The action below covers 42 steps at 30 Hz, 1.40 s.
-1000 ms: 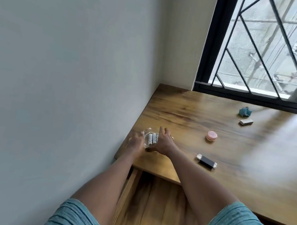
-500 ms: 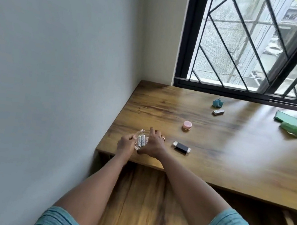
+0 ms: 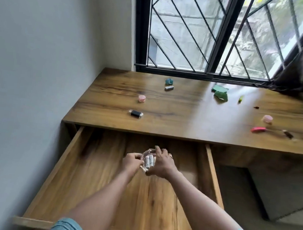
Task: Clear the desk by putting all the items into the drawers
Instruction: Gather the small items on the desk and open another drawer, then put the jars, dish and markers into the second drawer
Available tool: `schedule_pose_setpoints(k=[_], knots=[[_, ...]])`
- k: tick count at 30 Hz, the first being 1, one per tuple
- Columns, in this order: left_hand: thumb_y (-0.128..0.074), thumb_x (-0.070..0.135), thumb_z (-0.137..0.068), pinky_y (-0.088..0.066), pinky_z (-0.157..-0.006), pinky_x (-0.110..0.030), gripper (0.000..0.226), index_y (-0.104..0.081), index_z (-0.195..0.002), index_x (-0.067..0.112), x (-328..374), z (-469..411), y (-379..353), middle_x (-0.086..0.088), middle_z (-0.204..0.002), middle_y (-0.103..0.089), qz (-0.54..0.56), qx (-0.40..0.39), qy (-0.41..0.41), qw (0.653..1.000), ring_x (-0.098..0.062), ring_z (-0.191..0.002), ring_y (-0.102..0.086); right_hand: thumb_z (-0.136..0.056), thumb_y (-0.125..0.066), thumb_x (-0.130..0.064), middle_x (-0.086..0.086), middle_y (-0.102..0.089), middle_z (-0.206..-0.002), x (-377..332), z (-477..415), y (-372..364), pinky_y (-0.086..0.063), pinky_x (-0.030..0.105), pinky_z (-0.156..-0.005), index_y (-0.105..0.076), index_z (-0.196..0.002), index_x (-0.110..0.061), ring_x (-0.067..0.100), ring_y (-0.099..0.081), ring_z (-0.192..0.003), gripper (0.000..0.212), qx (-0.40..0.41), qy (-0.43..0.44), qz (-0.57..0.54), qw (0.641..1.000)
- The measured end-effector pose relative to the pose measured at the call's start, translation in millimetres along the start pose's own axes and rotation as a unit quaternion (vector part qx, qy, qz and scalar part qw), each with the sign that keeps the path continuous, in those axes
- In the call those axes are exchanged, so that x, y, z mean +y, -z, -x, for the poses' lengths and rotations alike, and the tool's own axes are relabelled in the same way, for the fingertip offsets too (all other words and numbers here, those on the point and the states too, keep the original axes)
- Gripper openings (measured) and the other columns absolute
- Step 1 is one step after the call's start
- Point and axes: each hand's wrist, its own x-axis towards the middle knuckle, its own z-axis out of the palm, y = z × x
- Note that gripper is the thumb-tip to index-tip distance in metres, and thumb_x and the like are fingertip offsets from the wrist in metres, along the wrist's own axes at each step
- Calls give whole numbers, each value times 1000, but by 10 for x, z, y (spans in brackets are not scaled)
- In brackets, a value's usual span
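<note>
Your left hand (image 3: 131, 160) and right hand (image 3: 161, 165) pinch the glass dish (image 3: 147, 151) over the open drawer (image 3: 86, 173), lower centre; tilt it and the batteries (image 3: 149, 161) spill.

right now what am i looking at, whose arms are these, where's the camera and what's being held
There is no machine here: these are a person's two bare arms. The picture comes from a wide-angle camera worn on the head, looking forward and down. The left hand and right hand both grip, with curled fingers, a small glass dish holding what look like batteries, over the open drawer. On the wooden desk lie a black stick-shaped gadget, a pink jar, a silver item, a teal piece, green pieces, a second pink jar and a red item.
</note>
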Motion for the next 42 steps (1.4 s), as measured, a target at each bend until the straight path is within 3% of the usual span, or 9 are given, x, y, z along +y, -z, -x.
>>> schedule_pose_setpoints(k=[5,9,13,15,19,31,35,39,42], knots=[[-61,-10,-72,-42,-64,-27,35,-62,-56,21,-277,462,-604,4,-56,-61,-17,-40,24,999,-17,-65,-54,-65,-78,-44,19,-29,-142,573,568,-253,-32,38,-109,-3,-150,-14,35,-38,-129,118,-28,-69,12,997],[-60,-13,-70,-41,-63,-25,42,-56,-50,23,-429,610,-906,11,-45,-56,-70,-79,32,994,-16,-67,-54,-66,-78,-43,18,-23,-145,861,839,-388,-35,39,-107,0,-151,-23,37,-38,-130,117,-69,-112,13,991],[-60,-13,-74,-40,-56,-22,33,-65,-65,19,-511,754,-1088,5,-59,-58,-95,-120,35,988,-14,-67,-54,-67,-77,-41,13,-18,-146,1037,992,-484,-39,40,-105,-5,-150,-28,36,-36,-131,111,-82,-147,-3,986],[-65,-6,-76,-45,-63,-22,21,-73,-86,12,-558,768,-1149,-1,-71,-69,-109,-134,35,984,-14,-75,-60,-66,-79,-39,11,-19,-146,1094,1033,-531,-40,42,-105,-7,-150,-29,35,-35,-130,111,-82,-164,-19,983],[-72,6,-76,-52,-87,-29,29,-71,-105,10,-632,735,-1266,-9,-106,-72,-133,-144,50,979,-23,-100,-67,-63,-84,-34,9,-20,-143,1182,1057,-581,-40,43,-105,-10,-150,-28,34,-35,-130,114,-71,-188,-39,979],[-59,16,-90,-53,-89,-28,29,-63,-118,18,-678,813,-1394,-2,-107,-68,-158,-140,51,976,-18,-98,-63,-66,-83,-32,16,-14,-149,1249,1063,-687,-36,48,-107,-4,-150,-27,40,-29,-135,116,-101,-182,5,978],[-57,19,-89,-45,-93,-27,36,-60,-125,17,-429,807,-1490,-6,-125,-62,-201,-78,-2,977,-23,-114,-58,-76,-74,-36,17,-21,-147,1224,1024,-526,-35,45,-108,-15,-149,-19,38,-30,-134,95,-86,-176,3,981],[-50,21,-94,-46,-92,-30,30,-59,-123,18,-96,827,-1711,-6,-123,-61,-193,-45,-75,977,-22,-112,-56,-91,-54,-19,13,-38,-134,1310,944,-225,-44,41,-100,-47,-125,-10,34,-48,-121,36,40,-131,-56,989],[-49,23,-95,-47,-95,-31,28,-63,-118,18,177,801,-1953,-7,-121,-63,-181,-30,-115,976,-24,-111,-57,-93,-48,-15,10,-48,-125,1509,868,87,-49,38,-92,-57,-115,-11,30,-57,-107,25,113,-101,-73,986]])
